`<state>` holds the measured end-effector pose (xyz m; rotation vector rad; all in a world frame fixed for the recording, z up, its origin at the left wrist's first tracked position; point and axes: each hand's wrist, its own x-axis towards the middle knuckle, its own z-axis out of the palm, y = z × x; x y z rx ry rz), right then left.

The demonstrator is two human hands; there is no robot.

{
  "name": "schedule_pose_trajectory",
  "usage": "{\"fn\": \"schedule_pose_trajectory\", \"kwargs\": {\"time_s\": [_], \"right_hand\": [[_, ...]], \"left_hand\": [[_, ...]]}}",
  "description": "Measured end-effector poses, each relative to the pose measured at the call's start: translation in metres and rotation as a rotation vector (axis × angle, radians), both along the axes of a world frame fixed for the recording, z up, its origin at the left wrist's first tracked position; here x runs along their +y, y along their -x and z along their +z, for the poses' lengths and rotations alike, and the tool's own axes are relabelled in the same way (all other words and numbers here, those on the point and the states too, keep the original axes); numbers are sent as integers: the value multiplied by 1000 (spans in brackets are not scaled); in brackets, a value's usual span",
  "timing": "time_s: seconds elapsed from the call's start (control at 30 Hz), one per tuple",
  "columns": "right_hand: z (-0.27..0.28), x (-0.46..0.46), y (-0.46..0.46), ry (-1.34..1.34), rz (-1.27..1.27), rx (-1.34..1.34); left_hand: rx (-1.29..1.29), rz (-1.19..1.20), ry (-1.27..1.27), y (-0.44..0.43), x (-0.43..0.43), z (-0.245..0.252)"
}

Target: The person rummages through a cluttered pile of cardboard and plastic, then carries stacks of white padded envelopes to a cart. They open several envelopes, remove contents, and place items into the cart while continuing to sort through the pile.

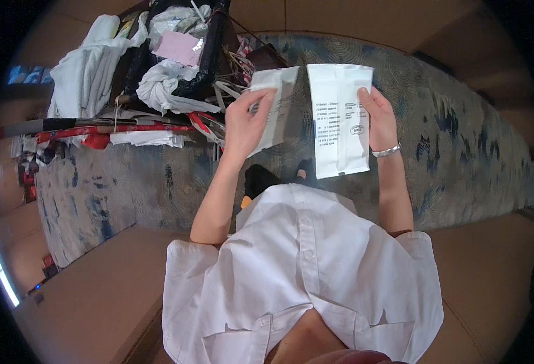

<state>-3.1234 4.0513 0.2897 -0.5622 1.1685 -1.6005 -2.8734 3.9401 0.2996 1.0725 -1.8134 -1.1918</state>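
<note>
My left hand (249,120) grips a flat white packet (280,113) that bears printing; thumb and forefinger pinch its face, and the hand covers part of it. To its right, my right hand (378,113) holds a second white packet (340,123) by its right edge, thumb on the near face. That packet has crimped ends, a seam down its middle and small dark printing. The two packets are apart, with a narrow gap between them. A silver bracelet (386,151) circles my right wrist.
A cart at upper left carries folded white towels (85,73), a black bag (212,59) with crumpled white cloth (167,86) and a pink sheet (178,48). Red and grey poles (112,129) lie along its near side. Patterned carpet (431,136) runs between brown walls (89,291).
</note>
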Motion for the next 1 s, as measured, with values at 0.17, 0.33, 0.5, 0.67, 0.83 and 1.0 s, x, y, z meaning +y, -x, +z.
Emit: {"fn": "schedule_pose_trajectory", "kwargs": {"time_s": [0.17, 0.33, 0.5, 0.67, 0.83, 1.0], "right_hand": [[0, -26, 3, -14, 113, 161], [-2, -66, -10, 51, -230, 1202], [8, -108, -9, 129, -292, 1562], [9, -165, -4, 219, -158, 1500], [4, -210, -13, 253, -81, 1295], [2, -239, 4, 366, 221, 1243]], "left_hand": [[264, -172, -420, 66, 7, 2], [199, 33, -358, 79, -29, -7], [217, 26, -242, 89, -64, -13], [160, 106, -28, 94, -93, -12], [132, 137, 104, 89, -119, -16], [-4, 219, -95, 86, -135, -2]]}}
